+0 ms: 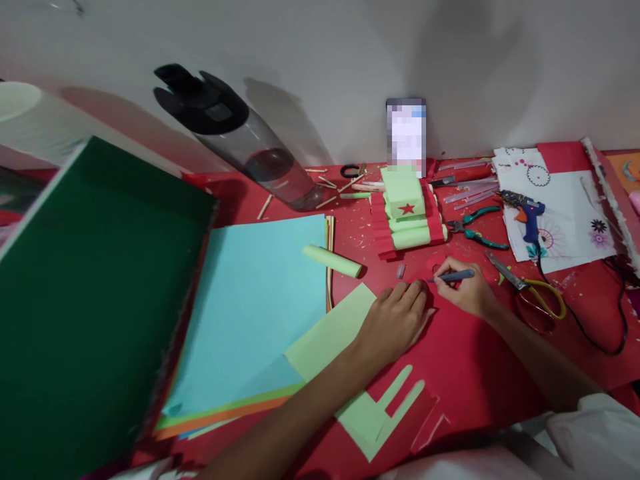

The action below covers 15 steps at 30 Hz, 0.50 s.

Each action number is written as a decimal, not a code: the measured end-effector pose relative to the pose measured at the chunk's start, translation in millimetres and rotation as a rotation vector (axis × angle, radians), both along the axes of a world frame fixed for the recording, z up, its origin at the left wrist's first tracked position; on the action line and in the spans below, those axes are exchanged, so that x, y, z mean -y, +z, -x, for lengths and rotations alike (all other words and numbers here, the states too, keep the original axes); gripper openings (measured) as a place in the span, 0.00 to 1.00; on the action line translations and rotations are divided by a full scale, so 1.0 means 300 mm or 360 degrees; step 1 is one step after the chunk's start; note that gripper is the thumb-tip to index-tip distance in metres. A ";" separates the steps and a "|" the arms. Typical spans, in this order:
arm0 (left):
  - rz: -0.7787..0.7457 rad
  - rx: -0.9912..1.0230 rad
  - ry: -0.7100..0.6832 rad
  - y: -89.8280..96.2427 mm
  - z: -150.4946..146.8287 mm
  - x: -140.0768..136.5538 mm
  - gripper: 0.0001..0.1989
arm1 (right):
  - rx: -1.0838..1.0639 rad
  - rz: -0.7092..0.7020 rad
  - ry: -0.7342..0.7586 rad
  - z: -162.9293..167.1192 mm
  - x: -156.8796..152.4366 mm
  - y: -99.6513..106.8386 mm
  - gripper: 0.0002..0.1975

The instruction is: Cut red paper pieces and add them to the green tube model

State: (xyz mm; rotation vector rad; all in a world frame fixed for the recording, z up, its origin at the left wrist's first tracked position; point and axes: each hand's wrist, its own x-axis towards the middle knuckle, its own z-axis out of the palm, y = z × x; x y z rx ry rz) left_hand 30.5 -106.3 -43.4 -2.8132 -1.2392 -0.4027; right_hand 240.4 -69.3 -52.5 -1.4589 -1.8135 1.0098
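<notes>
My right hand (465,290) grips a dark blue-grey pen (459,275), its tip down at red paper (470,353). Close to that tip, my left hand (393,320) lies flat on the paper, fingers stretched out and holding nothing. Just beyond the hands is a paper tank model (404,193) in light green and red, with a red star on its front. A rolled green paper tube (333,261) rests on the edge of a stack of blue paper (255,293). Under my left wrist lies a green paper strip (325,333).
Scissors with yellow handles (545,297), pliers (483,233) and a blue glue gun (530,212) lie on the right. A tall bottle (265,157) stands at the back left, beside a large green board (95,307). A phone (407,133) leans on the wall.
</notes>
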 end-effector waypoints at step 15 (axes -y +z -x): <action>0.0496 -0.0129 -0.0076 0.021 0.040 -0.039 0.23 | 0.0013 0.0026 0.0066 -0.005 0.000 -0.003 0.02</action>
